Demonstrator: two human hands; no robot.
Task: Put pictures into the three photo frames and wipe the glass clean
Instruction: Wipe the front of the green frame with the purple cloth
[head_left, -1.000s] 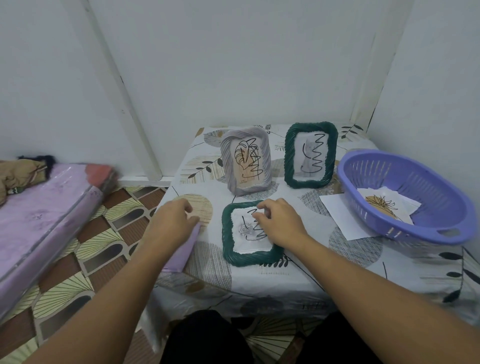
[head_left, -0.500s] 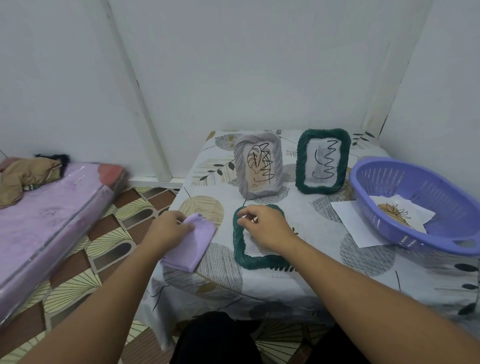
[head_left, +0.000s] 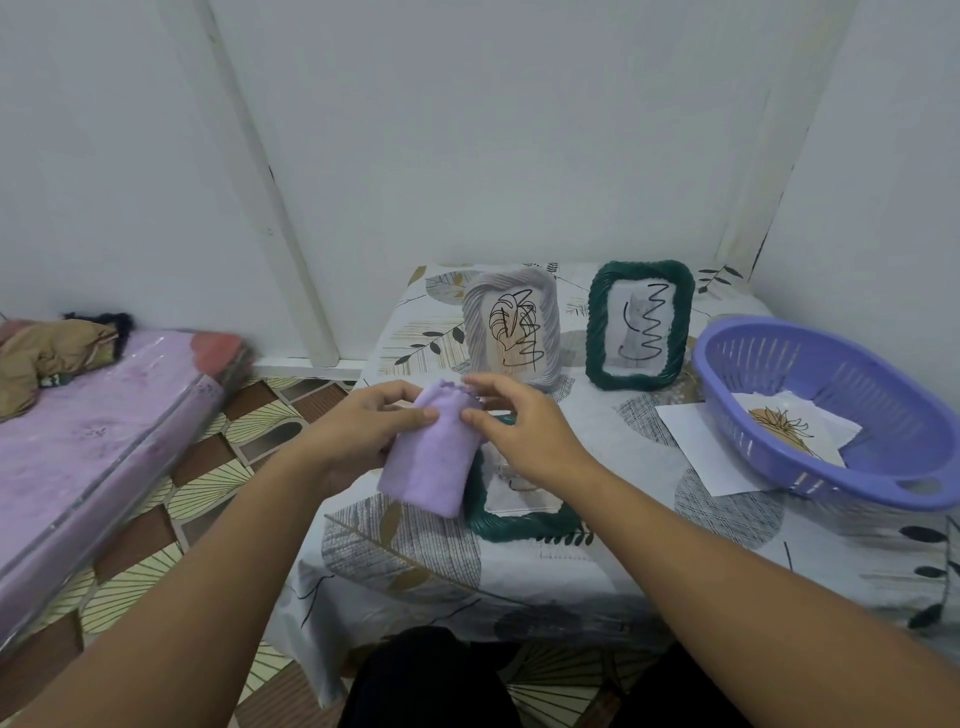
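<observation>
Wiping step at hand. Left hand (head_left: 353, 436) grips lilac cloth (head_left: 431, 457) above table edge; right hand (head_left: 519, 436) pinches cloth's top hem. Flat green frame (head_left: 519, 522) lies beneath, glass scribbled. Next, likely: bunch cloth, press onto glass.

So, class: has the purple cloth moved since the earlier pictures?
Yes. The purple cloth has left the table's left edge; it is now held up by both hands, overlapping the flat green frame it lay beside.

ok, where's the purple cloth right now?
Head view, centre: the purple cloth is held up by the left hand, the right hand touching it, above the flat green frame.
</observation>
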